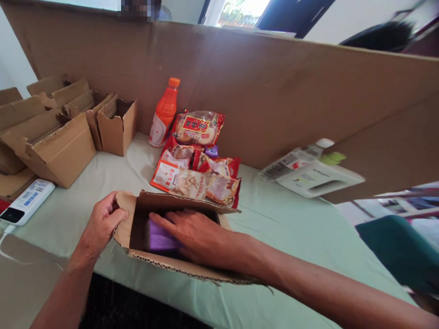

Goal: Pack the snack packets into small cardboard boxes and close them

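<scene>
An open cardboard box [132, 224] stands near the front of the table. My left hand [104, 224] is closed on its left end flap, thumb over the edge. Inside the box is a purple packet [161, 237], with my right hand [195, 233] reaching in over it. The right index finger lies along the packet's upper edge; the thumb and other fingertips are partly hidden, and the hand appears to grip the packet. Just behind the box lie several snack bags, among them an orange and white bag [181, 180] and a red bag of crackers [199, 128].
An orange drink bottle [164, 114] stands behind the snacks. Several cardboard boxes [65, 146] crowd the left, beside a white power bank [29, 201] with a cable. At right, a clear bottle [291, 160] and white jug [318, 180] lean near a tall cardboard wall [274, 100].
</scene>
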{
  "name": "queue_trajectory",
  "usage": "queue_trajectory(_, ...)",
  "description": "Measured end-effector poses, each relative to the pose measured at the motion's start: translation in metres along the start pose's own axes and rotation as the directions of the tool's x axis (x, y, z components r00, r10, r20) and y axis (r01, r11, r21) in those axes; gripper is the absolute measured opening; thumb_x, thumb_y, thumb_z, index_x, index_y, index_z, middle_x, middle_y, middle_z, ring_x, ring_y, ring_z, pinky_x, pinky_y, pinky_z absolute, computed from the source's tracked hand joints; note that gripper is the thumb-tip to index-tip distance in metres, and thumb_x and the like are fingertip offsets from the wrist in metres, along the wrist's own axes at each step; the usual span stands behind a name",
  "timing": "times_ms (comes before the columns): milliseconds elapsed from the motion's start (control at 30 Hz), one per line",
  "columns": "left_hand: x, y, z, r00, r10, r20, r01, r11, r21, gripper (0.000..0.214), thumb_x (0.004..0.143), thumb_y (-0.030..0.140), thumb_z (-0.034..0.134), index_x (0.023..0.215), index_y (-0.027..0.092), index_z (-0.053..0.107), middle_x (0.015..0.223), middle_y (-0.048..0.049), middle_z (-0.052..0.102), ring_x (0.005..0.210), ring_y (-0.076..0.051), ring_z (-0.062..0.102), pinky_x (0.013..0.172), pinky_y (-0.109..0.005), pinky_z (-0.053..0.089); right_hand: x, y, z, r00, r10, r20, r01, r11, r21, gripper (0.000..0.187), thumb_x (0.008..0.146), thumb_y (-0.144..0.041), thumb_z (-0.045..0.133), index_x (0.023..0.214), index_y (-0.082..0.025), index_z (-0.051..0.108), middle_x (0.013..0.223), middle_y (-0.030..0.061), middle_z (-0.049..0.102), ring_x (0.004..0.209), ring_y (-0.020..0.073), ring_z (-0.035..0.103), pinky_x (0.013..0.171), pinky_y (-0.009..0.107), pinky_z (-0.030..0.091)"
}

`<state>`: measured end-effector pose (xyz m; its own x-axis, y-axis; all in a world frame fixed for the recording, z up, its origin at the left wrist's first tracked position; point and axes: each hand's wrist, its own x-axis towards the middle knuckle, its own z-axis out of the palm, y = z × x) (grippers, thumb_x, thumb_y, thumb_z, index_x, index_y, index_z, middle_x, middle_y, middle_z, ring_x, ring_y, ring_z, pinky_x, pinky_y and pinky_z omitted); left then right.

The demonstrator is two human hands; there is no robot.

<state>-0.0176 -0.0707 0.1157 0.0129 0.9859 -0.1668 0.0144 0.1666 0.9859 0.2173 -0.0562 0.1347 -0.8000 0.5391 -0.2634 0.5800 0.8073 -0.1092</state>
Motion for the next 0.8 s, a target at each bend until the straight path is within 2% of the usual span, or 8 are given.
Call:
queue_trajectory(67, 0.000, 0.001, 0.002, 1.000, -0.001, 0.008, 0.001, 1.000, 0.010, 0.042, 0.067, 0.032, 0.063, 0.106, 0.017, 0.064, 0.089, 0.0001, 0.072, 0.075, -0.017, 0.063, 0.064, -0.025, 0.046, 0.000, -0.001, 0.003, 1.000, -0.007, -0.018, 0.007, 1.000, -0.003, 0.072, 0.084, -0.006, 0.054, 0.154, -0.010, 0.038, 0.117, 0.0208, 0.066, 0.099, 0.0300, 0.065, 0.085, 0.045, 0.053)
queue_trajectory(167, 0.000, 0.002, 0.004, 1.000, 0.021, 0.004, -0.021, 0.999, 0.024, 0.042, 0.066, 0.031, 0.063, 0.105, 0.017, 0.065, 0.089, -0.0001, 0.073, 0.077, -0.018, 0.063, 0.066, -0.025, 0.046, 0.003, -0.004, 0.006, 0.999, 0.046, -0.029, -0.047, 0.999, -0.021, 0.070, 0.086, -0.007, 0.052, 0.154, -0.006, 0.037, 0.114, 0.0227, 0.066, 0.099, 0.0312, 0.065, 0.085, 0.046, 0.053)
queue_trajectory(433, -0.002, 0.005, 0.005, 0.998, 0.043, -0.037, -0.040, 0.998, 0.058, 0.038, 0.065, 0.031, 0.063, 0.100, 0.016, 0.066, 0.082, 0.0003, 0.071, 0.073, -0.018, 0.060, 0.064, -0.025, 0.044, 0.003, -0.008, -0.008, 0.997, 0.079, 0.006, -0.079, 0.997, -0.004, 0.072, 0.083, -0.013, 0.063, 0.151, -0.004, 0.040, 0.116, 0.0237, 0.067, 0.102, 0.0327, 0.065, 0.086, 0.045, 0.053)
queue_trajectory(600, 0.000, 0.004, 0.005, 0.998, 0.047, -0.038, -0.045, 0.997, 0.059, 0.038, 0.066, 0.031, 0.064, 0.101, 0.016, 0.067, 0.080, 0.0009, 0.070, 0.071, -0.017, 0.059, 0.064, -0.025, 0.044, 0.004, -0.007, -0.007, 0.997, 0.074, -0.010, -0.074, 0.997, -0.031, 0.073, 0.082, -0.016, 0.067, 0.150, -0.006, 0.042, 0.116, 0.0227, 0.068, 0.102, 0.0314, 0.066, 0.087, 0.043, 0.053)
queue_trajectory(700, 0.000, 0.000, 0.005, 0.996, 0.075, -0.041, -0.073, 0.996, 0.060, 0.037, 0.075, 0.035, 0.066, 0.106, 0.016, 0.068, 0.079, 0.0012, 0.068, 0.072, -0.016, 0.059, 0.065, -0.025, 0.044, 0.005, -0.004, -0.006, 0.997, 0.073, -0.030, -0.075, 0.996, -0.039, 0.076, 0.081, -0.021, 0.071, 0.150, -0.008, 0.042, 0.116, 0.0214, 0.069, 0.103, 0.0315, 0.066, 0.087, 0.042, 0.053)
queue_trajectory(800, -0.006, -0.004, 0.004, 0.984, 0.152, -0.099, -0.143, 0.985, 0.093, 0.038, 0.089, 0.045, 0.062, 0.115, 0.017, 0.069, 0.075, 0.0015, 0.063, 0.071, -0.016, 0.057, 0.068, -0.026, 0.045, -0.002, 0.002, -0.014, 0.997, 0.071, -0.039, -0.071, 0.997, 0.007, 0.077, 0.082, -0.032, 0.076, 0.149, -0.009, 0.045, 0.121, 0.0213, 0.068, 0.104, 0.0326, 0.068, 0.087, 0.043, 0.055)
